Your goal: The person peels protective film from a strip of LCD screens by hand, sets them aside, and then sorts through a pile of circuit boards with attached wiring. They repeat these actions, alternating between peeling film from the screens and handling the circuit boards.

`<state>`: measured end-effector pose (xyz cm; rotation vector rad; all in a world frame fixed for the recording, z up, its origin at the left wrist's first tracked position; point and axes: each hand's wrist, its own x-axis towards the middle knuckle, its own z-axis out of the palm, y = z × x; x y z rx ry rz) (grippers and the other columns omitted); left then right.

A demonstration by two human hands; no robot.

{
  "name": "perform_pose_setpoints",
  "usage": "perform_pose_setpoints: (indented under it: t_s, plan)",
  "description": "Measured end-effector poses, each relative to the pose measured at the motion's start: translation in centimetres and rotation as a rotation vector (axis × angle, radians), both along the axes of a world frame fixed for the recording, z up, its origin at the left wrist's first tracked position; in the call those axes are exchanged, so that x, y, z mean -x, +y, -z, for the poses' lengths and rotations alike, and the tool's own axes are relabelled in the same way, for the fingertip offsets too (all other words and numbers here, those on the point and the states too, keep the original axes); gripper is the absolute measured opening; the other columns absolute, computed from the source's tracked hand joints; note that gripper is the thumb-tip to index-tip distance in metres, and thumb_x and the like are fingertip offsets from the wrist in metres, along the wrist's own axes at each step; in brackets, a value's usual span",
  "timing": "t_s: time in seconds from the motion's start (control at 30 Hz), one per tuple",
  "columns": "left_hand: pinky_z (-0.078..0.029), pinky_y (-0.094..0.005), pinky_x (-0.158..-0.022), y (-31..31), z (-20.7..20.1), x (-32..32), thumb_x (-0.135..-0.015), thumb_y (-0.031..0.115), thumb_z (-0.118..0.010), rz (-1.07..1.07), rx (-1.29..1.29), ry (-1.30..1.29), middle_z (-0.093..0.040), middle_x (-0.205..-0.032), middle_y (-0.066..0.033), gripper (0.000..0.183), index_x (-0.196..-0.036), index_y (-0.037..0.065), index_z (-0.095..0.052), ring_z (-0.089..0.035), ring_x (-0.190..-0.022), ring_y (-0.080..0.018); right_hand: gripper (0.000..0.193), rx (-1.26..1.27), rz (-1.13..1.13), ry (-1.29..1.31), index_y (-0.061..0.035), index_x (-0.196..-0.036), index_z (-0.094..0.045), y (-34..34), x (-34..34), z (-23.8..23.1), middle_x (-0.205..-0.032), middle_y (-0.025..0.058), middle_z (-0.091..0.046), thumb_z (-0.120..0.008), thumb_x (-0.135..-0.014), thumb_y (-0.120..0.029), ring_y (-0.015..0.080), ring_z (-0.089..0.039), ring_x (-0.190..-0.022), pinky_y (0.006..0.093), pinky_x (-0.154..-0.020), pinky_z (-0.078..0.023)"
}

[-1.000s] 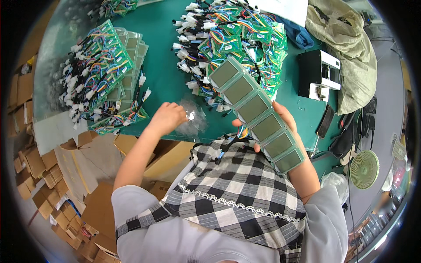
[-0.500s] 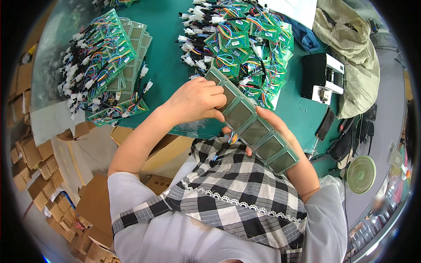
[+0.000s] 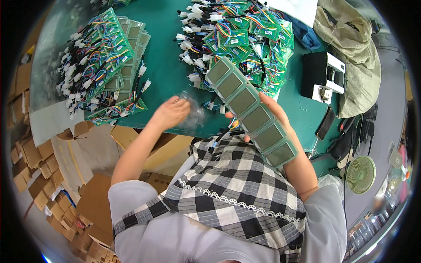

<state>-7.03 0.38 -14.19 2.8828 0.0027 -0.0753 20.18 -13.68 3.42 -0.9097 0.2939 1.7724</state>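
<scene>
My right hand (image 3: 272,110) and forearm carry a row of several green-framed display panels (image 3: 251,112), lined up from the fingers back along the arm. My left hand (image 3: 170,113) is at the near edge of the green table (image 3: 169,65), its fingers on a crumpled piece of clear plastic film (image 3: 194,114). Beyond the panels lies a heap of green circuit boards with coloured wires and white plugs (image 3: 245,39). A second, stacked batch of the same boards (image 3: 103,70) lies on the left of the table.
A black and white box-shaped device (image 3: 322,76) stands at the table's right, next to a beige cloth bag (image 3: 351,48). A small green fan (image 3: 360,174) stands on the floor at right. Cardboard boxes (image 3: 39,162) and flattened cardboard fill the left floor.
My left hand left the top end of the panel row and moved left and down to the clear film at the table's edge. The panel row stays on my right arm.
</scene>
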Motion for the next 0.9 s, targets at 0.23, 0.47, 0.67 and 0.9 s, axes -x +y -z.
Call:
perform_pose_setpoints:
  t_s: [0.23,0.47,0.67,0.9]
  plan:
    - [-0.046,-0.0359,-0.076,0.3,-8.0,-6.6,-0.083,0.027,-0.074,-0.199,0.625,-0.352,-0.058,-0.084,-0.0010,0.019,-0.082,0.013,-0.061,-0.060,-0.083,-0.0226,0.057,0.032,-0.022,-0.035,-0.0093,-0.145,-0.043,-0.1,0.3,0.5,-0.133,0.0159,-0.056,-0.047,-0.101,-0.045,0.0310,-0.062,-0.114,0.0466,-0.066,-0.063]
    - [-0.046,-0.0346,-0.070,0.5,-11.5,-10.3,-0.065,0.034,-0.081,0.000,0.498,-0.347,-0.052,-0.079,0.0008,0.037,-0.079,0.013,-0.054,-0.060,-0.080,-0.0181,0.049,0.151,-0.153,-0.068,-0.0157,-0.140,-0.049,0.4,1.0,0.1,-0.121,0.0103,-0.063,-0.051,-0.100,-0.044,0.0235,-0.068,-0.097,0.0454,-0.070,-0.063]
    - [-0.047,-0.0350,-0.068,1.1,-11.2,-10.1,-0.069,0.033,-0.080,0.028,0.563,-0.323,-0.053,-0.080,-0.0004,0.034,-0.078,0.012,-0.054,-0.061,-0.079,-0.0188,0.047,0.061,-0.232,-0.068,-0.0104,-0.135,-0.052,0.5,0.7,0.9,-0.114,0.0100,-0.065,-0.049,-0.102,-0.043,0.0204,-0.067,-0.095,0.0372,-0.061,-0.062]
    - [-0.048,-0.0347,-0.066,0.6,-11.2,-9.2,-0.077,0.018,-0.072,0.008,0.521,-0.328,-0.053,-0.079,-0.0027,0.021,-0.077,0.010,-0.054,-0.061,-0.076,-0.0195,0.047,0.046,-0.188,-0.093,-0.0077,-0.132,-0.054,0.8,1.1,0.3,-0.112,0.0112,-0.066,-0.047,-0.102,-0.043,0.0211,-0.068,-0.092,0.0360,-0.059,-0.062]
